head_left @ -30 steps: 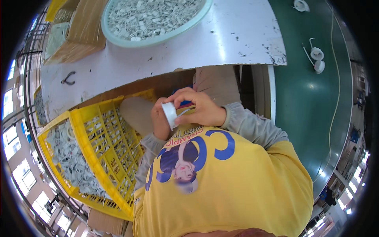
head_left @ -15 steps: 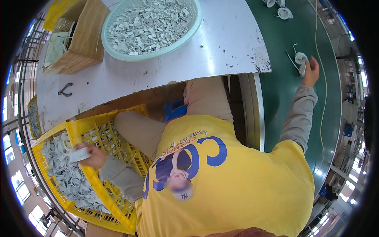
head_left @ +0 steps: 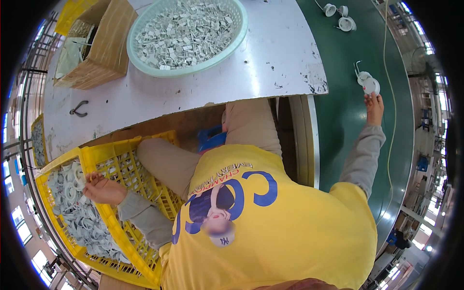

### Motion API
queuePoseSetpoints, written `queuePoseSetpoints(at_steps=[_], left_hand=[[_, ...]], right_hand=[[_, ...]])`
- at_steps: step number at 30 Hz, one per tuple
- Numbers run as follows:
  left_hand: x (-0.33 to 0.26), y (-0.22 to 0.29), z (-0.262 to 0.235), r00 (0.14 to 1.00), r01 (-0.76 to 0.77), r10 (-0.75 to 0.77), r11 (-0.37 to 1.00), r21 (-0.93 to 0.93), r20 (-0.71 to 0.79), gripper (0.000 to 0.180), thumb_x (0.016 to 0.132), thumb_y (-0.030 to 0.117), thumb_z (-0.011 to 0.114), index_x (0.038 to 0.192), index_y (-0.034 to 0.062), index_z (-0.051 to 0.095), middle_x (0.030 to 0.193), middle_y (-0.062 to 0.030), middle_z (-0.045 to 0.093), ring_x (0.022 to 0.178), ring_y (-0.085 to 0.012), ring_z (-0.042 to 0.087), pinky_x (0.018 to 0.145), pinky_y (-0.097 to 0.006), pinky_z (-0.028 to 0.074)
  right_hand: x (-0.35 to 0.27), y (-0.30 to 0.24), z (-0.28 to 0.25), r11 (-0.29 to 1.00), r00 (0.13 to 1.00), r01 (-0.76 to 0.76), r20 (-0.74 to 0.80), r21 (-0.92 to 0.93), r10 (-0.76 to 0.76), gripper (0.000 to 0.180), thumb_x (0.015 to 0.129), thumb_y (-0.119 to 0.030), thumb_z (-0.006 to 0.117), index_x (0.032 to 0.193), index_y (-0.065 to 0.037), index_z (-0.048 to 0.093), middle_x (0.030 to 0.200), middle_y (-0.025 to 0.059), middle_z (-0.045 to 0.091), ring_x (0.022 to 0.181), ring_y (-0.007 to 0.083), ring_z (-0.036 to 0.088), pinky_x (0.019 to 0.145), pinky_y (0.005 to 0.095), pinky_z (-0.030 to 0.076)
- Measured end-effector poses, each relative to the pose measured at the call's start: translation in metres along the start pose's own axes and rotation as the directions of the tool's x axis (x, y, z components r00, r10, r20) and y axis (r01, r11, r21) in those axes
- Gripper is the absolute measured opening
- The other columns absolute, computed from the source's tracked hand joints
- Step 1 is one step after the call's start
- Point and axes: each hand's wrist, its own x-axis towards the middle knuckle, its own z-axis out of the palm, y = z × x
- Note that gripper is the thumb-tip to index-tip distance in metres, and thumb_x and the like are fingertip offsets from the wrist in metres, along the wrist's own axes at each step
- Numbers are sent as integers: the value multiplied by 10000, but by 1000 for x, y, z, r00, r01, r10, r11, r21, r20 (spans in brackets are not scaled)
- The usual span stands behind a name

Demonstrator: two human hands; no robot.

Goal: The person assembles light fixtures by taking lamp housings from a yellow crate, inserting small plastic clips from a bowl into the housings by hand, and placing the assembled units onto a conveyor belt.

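Observation:
My right hand point(head_left: 373, 110) reaches out over the green belt and pinches the edge of a white round disc-shaped part point(head_left: 371, 86) with a small red spot. A second white round piece with a thin bent white wire point(head_left: 360, 75) lies against its far side. My left hand point(head_left: 105, 189) is over the rim of the yellow crate point(head_left: 113, 217), its fingers half curled and apart, with nothing visible in them. Just beyond its fingertips, white ring-shaped parts with wires point(head_left: 79, 208) fill the crate's outer section.
A pale green basket point(head_left: 183, 72) of small white pieces stands on the white table point(head_left: 261, 63). Left of it are a cardboard box point(head_left: 104, 53) and pliers point(head_left: 79, 109). More white round parts point(head_left: 345, 23) lie farther up the green belt point(head_left: 338, 125), where a pale cord point(head_left: 390, 96) runs.
The white round part that was in my left hand has left it, and the fingers have loosened. My right hand has drawn slightly nearer and turned the disc so its flat face shows.

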Motion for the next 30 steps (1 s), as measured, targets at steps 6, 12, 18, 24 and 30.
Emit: queuePoseSetpoints(at_steps=[6, 12, 18, 24, 30], left_hand=[[-60, -10, 43, 955, 245, -251, 968, 57, 159, 110, 876, 100, 456, 958, 38, 496, 742, -50, 541, 620, -107, 475, 537, -220, 368], [-108, -9, 65, 815, 344, -322, 938, 44, 482, 175, 904, 99, 435, 1014, -4, 525, 727, -55, 532, 578, -93, 461, 495, -198, 368], [-114, -3, 64, 569, 548, -386, 836, 15, 726, 224, 913, 155, 439, 1028, -18, 522, 781, -89, 557, 630, -115, 500, 542, -217, 399], [-123, 0, 68, 41, 625, -474, 699, 348, 879, 322, 908, 261, 471, 1071, -12, 515, 956, -106, 587, 827, -126, 552, 716, -246, 442], [-167, -9, 66, 155, 653, -581, 667, 358, 799, 293, 928, 253, 438, 1089, 9, 461, 938, -26, 543, 890, -75, 517, 767, -210, 431]], right_hand=[[-103, -69, 116, 954, 839, -129, 542, 270, -40, 219, 897, -188, 496, 1019, -7, 495, 835, 57, 587, 576, 101, 510, 533, 212, 400], [-161, -73, 199, 928, 590, -296, 808, 227, -10, 310, 877, -274, 526, 1011, 4, 494, 733, 55, 580, 471, 69, 435, 449, 190, 339], [-211, -74, 265, 999, 340, 1, 939, 48, -46, 98, 786, -106, 624, 796, -11, 601, 696, 1, 564, 554, 23, 434, 471, 182, 322], [-277, -80, 319, 743, 90, 650, 955, 158, -282, 186, 691, -156, 681, 714, -40, 537, 658, 97, 520, 566, 270, 507, 489, 332, 390], [-293, -72, 342, 633, -70, 714, 930, 300, -362, 208, 701, -213, 672, 742, -48, 551, 696, 103, 551, 659, 291, 558, 545, 369, 435]])
